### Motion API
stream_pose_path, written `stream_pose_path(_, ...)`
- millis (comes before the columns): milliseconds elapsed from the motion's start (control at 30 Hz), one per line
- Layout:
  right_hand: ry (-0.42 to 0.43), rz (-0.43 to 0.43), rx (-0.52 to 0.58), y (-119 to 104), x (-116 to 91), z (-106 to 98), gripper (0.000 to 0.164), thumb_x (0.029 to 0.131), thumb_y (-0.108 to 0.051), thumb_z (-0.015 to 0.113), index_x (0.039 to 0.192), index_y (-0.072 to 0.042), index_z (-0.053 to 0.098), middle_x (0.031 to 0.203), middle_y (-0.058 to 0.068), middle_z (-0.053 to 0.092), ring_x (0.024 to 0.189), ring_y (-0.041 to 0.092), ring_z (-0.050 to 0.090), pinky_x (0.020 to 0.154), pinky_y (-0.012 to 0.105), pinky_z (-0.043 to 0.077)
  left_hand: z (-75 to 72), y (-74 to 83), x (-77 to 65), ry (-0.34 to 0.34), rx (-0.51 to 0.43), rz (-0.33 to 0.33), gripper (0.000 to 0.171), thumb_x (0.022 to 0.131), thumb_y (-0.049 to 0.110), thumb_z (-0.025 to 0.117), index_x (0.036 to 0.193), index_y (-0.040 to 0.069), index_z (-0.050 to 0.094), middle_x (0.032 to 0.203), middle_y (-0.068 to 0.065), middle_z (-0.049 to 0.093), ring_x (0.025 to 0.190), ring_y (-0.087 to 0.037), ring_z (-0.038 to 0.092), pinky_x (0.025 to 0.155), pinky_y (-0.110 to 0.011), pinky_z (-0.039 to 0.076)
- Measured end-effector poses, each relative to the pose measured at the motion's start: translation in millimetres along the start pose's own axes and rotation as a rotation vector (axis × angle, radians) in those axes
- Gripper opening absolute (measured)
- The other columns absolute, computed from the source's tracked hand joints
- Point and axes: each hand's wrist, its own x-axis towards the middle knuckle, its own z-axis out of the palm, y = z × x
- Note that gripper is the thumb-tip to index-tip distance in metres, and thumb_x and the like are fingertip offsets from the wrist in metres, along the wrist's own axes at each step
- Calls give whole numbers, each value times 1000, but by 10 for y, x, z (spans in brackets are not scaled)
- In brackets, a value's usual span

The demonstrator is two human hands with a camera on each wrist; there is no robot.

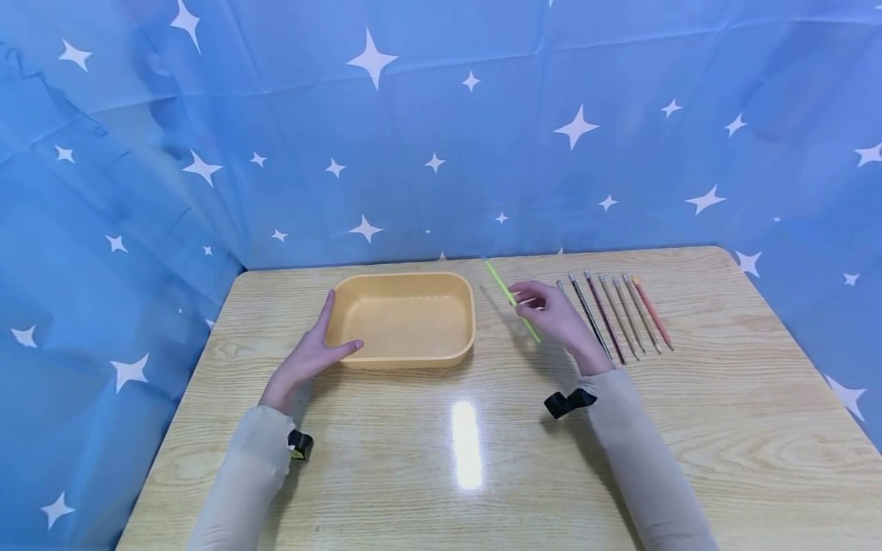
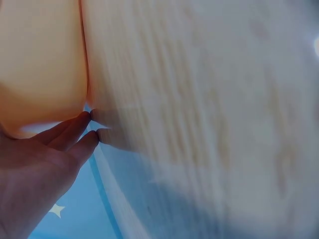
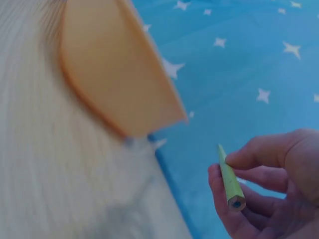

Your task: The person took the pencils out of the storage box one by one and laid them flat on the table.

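Note:
In my right hand (image 1: 551,314), a slim yellow-green pencil (image 1: 493,274) is pinched between thumb and fingers, tilted above the table just right of the plastic basket. The right wrist view shows its blunt hexagonal end (image 3: 236,202) toward the camera. My left hand (image 1: 313,352) rests at the near left corner of the shallow orange-yellow basket (image 1: 402,361), thumb along the front rim and straight fingers along the left side. In the left wrist view, fingers (image 2: 75,130) touch beside the basket wall (image 2: 42,59). The inside of the basket shows no objects in the head view.
Several pencils (image 1: 606,321) lie side by side right of my right hand: dark, brownish and one coral-red pencil (image 1: 652,314). The wood-grain table (image 1: 386,459) meets a blue star-patterned cloth (image 1: 427,122) at its back and left edges.

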Motion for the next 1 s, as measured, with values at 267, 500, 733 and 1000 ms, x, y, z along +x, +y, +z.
stream_pose_path(267,89,92,-133,267,-159,-91,37,95,-4,56,131,4,54,114,24,59,103,38,58,85,49,48,-3,12,-6,4,-10,-1,100,91,20,67,153,6,-11,159,-20,-7,142,-43,2,112,-57,8)
stream_pose_path(500,145,144,-202,399,-313,-169,37,95,-5,56,130,5,54,111,23,60,100,36,59,78,46,49,-1,17,-13,4,-4,-7,100,91,21,66,154,7,-10,159,-18,-7,143,-41,1,112,-57,8)
stream_pose_path(733,161,156,-259,481,-347,-221,37,93,-4,57,128,7,54,109,23,60,99,36,58,77,47,47,-5,-13,37,-5,1,19,100,91,20,66,153,6,-11,158,-21,-7,142,-45,2,111,-60,8)
stream_pose_path(1000,168,133,-331,521,-328,-192,36,92,-3,58,126,9,55,107,24,61,94,36,60,75,47,48,12,-406,188,19,12,25,107,89,31,70,154,20,-14,160,-12,-8,143,-41,3,112,-58,9)
